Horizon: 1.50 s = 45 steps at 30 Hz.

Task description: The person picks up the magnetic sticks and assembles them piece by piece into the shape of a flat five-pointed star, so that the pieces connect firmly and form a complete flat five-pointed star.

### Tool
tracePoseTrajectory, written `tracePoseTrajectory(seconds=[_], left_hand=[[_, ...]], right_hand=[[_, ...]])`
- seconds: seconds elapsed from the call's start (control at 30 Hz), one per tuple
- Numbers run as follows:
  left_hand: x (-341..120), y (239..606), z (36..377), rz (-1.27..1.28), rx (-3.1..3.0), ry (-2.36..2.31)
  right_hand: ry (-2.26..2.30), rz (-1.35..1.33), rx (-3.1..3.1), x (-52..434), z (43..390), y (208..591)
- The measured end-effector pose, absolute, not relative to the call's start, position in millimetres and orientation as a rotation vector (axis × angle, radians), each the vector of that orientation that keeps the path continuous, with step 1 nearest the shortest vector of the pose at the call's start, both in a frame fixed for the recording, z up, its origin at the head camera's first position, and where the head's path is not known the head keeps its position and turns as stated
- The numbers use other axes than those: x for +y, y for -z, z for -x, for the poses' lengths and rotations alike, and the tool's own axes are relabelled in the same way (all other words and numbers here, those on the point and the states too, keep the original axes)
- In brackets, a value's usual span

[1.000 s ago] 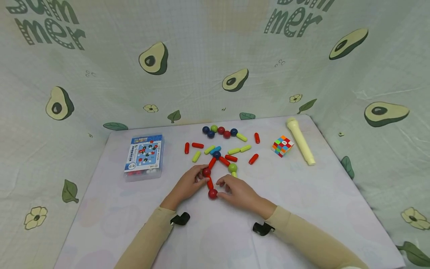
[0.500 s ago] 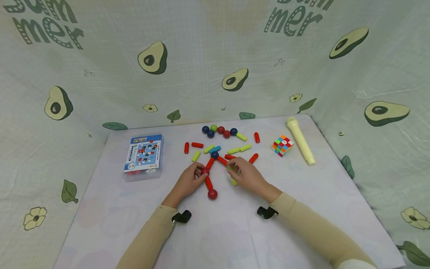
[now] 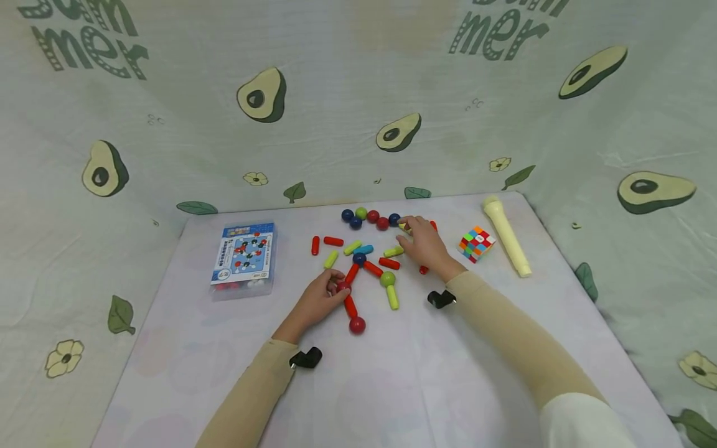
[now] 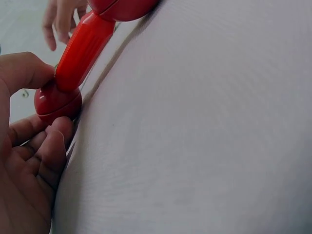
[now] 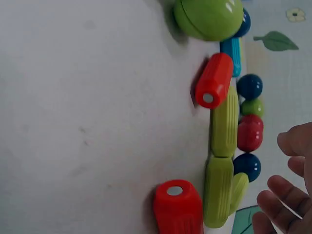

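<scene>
My left hand (image 3: 319,300) pinches a red ball (image 4: 58,103) between thumb and fingers, low at the table. That ball belongs to a ball-and-rod figure: a red rod (image 3: 350,306) runs from it to the nearest red ball (image 3: 357,325), another up to a blue ball (image 3: 359,258). From the blue ball a further red rod (image 3: 372,269) leads to a green ball (image 3: 388,279) with a yellow-green rod (image 3: 393,297). My right hand (image 3: 428,246), fingers loosely bent and holding nothing, hovers over loose yellow-green rods (image 5: 219,190), partly hiding them.
Loose red rods (image 3: 333,241) and a row of balls (image 3: 373,216) lie toward the back. At left stands a clear plastic box (image 3: 243,289) with a printed card. A puzzle cube (image 3: 477,243) and a cream toy microphone (image 3: 506,236) lie at right.
My right hand has gone from beside the nearest red ball, across the green ball, to the back-right rods. The green ball and its rod show again. My left hand stays at its red ball.
</scene>
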State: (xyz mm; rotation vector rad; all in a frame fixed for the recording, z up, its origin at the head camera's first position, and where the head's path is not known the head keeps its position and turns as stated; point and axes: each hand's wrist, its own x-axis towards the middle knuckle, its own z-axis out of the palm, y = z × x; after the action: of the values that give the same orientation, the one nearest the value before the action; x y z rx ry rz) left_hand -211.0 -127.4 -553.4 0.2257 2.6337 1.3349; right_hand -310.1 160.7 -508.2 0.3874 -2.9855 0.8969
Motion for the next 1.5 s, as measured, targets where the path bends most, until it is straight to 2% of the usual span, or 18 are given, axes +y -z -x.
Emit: tracePoseTrajectory(seconds=[0.3,0.47,1.0,1.5], left_hand=[[-128,554,212,-0.240,2.611,-1.361],[-128,558,212,-0.237,2.618,-1.342],[-127,555,211,-0.239,2.635,-1.329],[-127,555,209,-0.230,2.625,-1.337]], right_hand=[[-0.599,-0.459,-3.105,161,358,516],[-0.426,-0.485,-3.131,157,370,518],[-0.447,-0.529,-3.205,154,363,519],[-0.994,-0.307,-3.256,166,351,509]])
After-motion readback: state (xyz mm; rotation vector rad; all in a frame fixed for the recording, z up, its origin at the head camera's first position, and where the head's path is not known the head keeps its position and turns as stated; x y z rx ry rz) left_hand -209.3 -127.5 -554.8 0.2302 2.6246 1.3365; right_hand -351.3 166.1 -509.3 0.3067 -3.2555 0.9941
